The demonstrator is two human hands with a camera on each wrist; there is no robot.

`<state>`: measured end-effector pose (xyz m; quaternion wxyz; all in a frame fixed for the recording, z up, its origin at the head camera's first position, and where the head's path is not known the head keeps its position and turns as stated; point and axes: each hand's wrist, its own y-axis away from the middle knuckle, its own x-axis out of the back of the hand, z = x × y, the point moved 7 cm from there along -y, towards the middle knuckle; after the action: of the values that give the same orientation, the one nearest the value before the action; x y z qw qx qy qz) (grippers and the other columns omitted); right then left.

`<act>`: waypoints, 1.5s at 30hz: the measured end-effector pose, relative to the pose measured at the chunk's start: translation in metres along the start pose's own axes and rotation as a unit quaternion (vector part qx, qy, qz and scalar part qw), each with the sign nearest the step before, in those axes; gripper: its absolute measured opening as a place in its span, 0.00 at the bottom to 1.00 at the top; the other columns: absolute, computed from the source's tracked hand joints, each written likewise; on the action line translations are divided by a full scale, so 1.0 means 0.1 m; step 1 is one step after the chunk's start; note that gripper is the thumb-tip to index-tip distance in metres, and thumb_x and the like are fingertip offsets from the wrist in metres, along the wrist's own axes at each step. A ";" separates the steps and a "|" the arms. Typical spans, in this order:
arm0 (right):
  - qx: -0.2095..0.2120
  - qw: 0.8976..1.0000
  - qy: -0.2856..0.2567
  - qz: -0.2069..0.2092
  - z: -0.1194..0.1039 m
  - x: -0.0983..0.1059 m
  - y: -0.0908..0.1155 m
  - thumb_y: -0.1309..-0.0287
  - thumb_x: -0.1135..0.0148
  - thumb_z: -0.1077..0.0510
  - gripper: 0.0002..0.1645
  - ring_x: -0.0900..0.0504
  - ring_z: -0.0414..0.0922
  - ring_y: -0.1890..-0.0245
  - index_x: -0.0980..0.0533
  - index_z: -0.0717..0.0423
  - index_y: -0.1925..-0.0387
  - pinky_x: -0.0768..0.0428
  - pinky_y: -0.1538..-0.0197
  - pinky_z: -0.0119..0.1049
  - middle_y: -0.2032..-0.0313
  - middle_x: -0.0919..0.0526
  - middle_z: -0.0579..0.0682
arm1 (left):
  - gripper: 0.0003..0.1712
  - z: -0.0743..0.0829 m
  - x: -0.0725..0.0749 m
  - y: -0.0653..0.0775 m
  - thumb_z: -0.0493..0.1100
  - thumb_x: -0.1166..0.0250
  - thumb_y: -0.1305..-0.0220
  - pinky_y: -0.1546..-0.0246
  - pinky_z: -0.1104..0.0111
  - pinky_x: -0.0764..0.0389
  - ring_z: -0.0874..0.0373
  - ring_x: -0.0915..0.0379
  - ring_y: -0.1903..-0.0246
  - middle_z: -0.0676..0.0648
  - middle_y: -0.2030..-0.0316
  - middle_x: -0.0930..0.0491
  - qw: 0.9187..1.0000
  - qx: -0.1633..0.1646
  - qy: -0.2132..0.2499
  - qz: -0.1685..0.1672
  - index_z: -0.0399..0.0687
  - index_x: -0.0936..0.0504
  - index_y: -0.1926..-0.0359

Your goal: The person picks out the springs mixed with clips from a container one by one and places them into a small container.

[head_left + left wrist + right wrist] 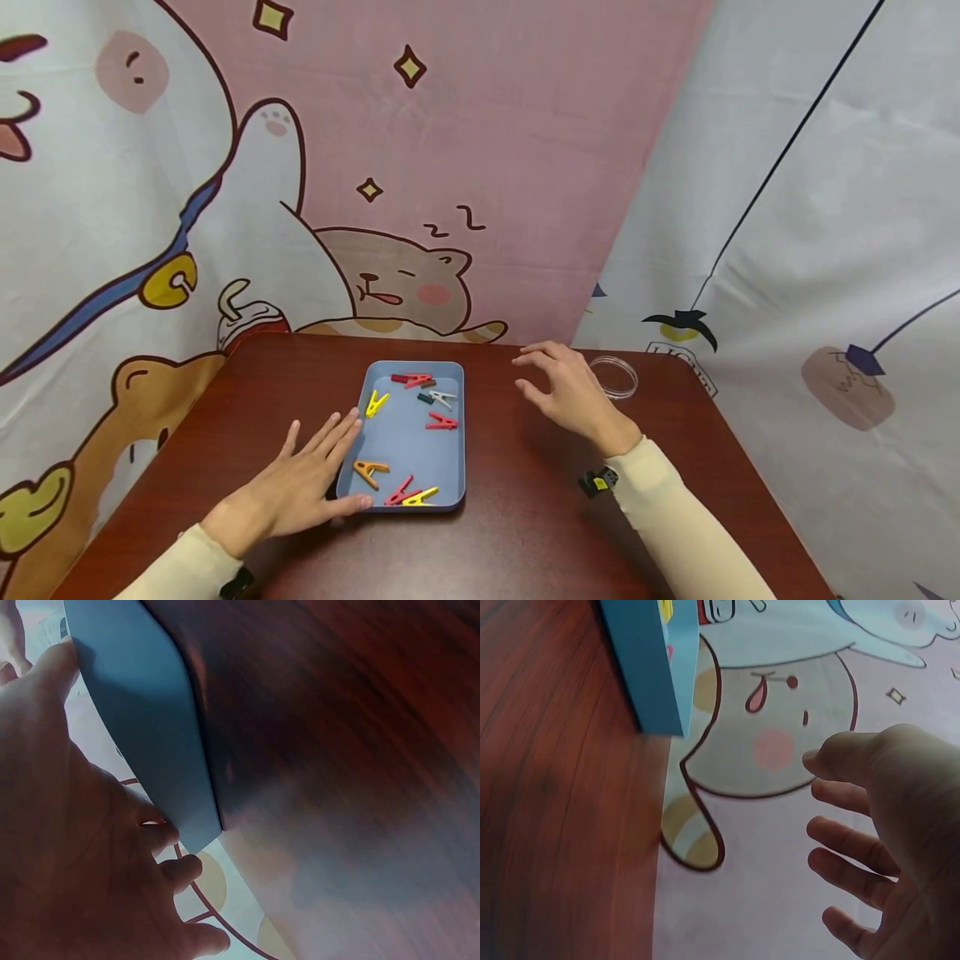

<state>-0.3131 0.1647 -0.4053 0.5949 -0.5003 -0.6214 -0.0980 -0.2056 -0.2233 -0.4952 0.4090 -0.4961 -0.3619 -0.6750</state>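
My left hand (300,483) rests along the left rim of a blue-grey tray (408,446), fingers spread and thumb at its near left corner. In the left wrist view, the fingertips meet the tray's side wall (150,712). Inside the tray lie small clothespins: a yellow clothespin (377,405) at the left, a red clothespin (442,422) at the right, a grey one (442,398), an orange one (370,472), and several more at both ends. My right hand (570,392) hovers right of the tray with loosely bent fingers, holding nothing.
A stack of clear round dishes (617,377) stands at the back right, just beyond my right hand. The brown table (517,533) ends at a cartoon-printed cloth (510,167) hanging behind it.
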 end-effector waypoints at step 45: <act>0.049 0.976 -0.022 -0.211 -0.77 -1.26 -1.25 0.21 0.23 0.50 0.21 0.14 0.49 0.29 0.11 0.45 0.32 0.14 0.24 0.52 0.29 0.13 0.50 | 0.71 0.00 -0.01 0.00 0.88 0.39 0.27 0.14 0.16 0.58 0.33 0.52 0.05 0.43 0.03 0.51 1.000 -0.004 0.010 -0.010 0.47 0.46 0.04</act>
<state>-0.3822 -0.0136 -0.4305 0.5706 -0.3300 -0.7302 -0.1799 -0.2051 -0.2235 -0.4960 0.4035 -0.4872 -0.3602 -0.6856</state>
